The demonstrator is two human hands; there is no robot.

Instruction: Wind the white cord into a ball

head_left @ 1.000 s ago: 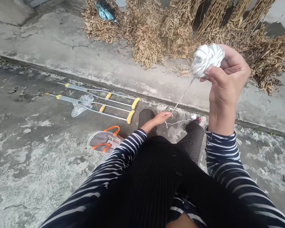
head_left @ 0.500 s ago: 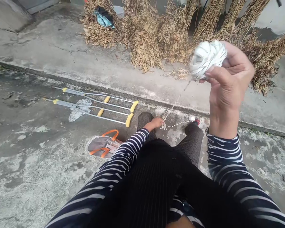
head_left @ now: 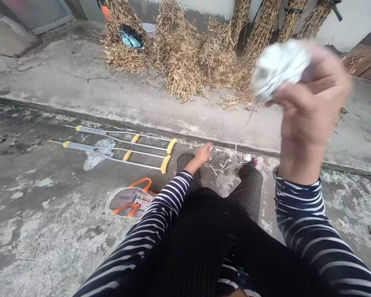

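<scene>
From my remote feed, I see the right hand (head_left: 312, 99) raised high and closed around a ball of white twine (head_left: 278, 70), both motion-blurred. A thin strand drops from the ball towards the concrete floor (head_left: 49, 214). The left hand (head_left: 203, 153) sits low, just above the right-hand person's dark-trousered left knee (head_left: 185, 163), with its fingers loosely extended; I cannot tell whether it pinches anything. A loose white strand (head_left: 218, 167) lies in loops just beside it and runs to a small white lump (head_left: 246, 157). Left of the person lie 2 crutches (head_left: 89, 145) with yellow grips, and a clear bag (head_left: 123, 200) with orange handles. Dried bean stalks (head_left: 182, 70) stand beyond the raised concrete ledge (head_left: 142, 103).
</scene>
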